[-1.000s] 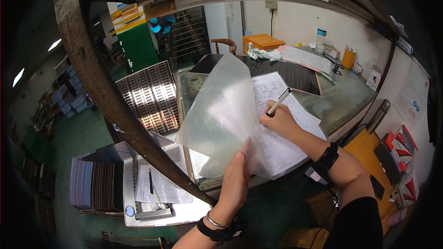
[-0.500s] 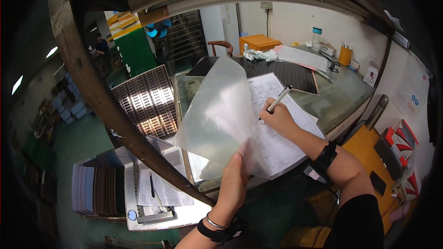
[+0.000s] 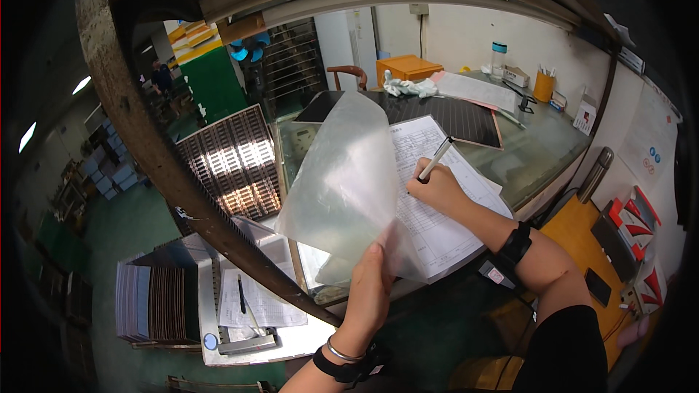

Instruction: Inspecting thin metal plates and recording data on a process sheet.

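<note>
My left hand pinches the lower corner of a translucent plastic sleeve, which bends up over the left side of a printed form. In my right hand is a pen with a white barrel and dark clip, its fingers wrapped near the lower end. The hand rests on the form, around its middle; the pen tip is hard to make out. More sheets lie beneath the form on the glass-topped table.
Behind the form lies a dark striped panel, with crumpled white gloves beyond it. A metal frame post crosses on the left. A patterned panel leans beside it, above a rack of boards. A phone lies right.
My right hand and the pen have shifted slightly, the pen's upper end moving a little left and down. My left hand keeps its hold on the sleeve. A distant person has moved.
</note>
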